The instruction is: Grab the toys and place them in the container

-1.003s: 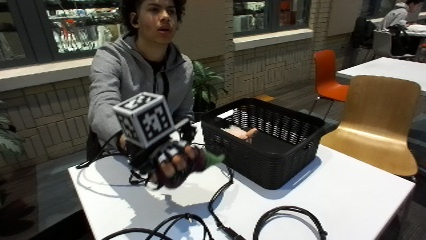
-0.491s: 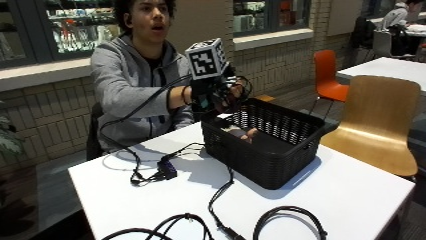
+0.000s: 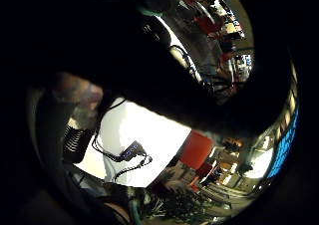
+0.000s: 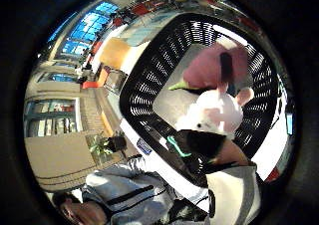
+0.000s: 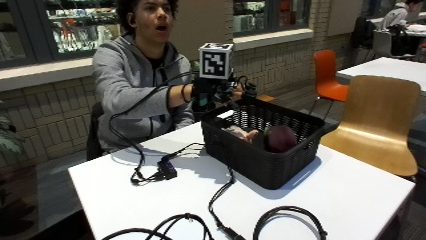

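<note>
Seated behind a white desk (image 5: 346,200), a person in a grey hoodie, with the gloved right hand (image 5: 214,95) raised above the near-back corner of a black woven basket (image 5: 263,150). From the outside view, two toys inside the basket: a dark reddish rounded one (image 5: 281,137) against the far side, and a pale pinkish one (image 5: 241,134) just beside it, mostly hidden by the wall. Fingers of the right hand not readable from there: cannot tell whether clenched or released.

From the thumb-side palm view, looking straight down into the basket (image 4: 149,80): a white plush toy with pink ears (image 4: 217,113) lying on the floor of it, touching a pink rounded toy with a green leaf (image 4: 212,65). Dark glove material with a green mark at the basket rim, close to the camera.

From the little-finger-side palm view, mostly dark glove, a patch of desk (image 3: 139,135) and a looped black cable (image 3: 127,155) on it.

Further black cables (image 5: 200,220) coiled on the near desk edge.
</note>
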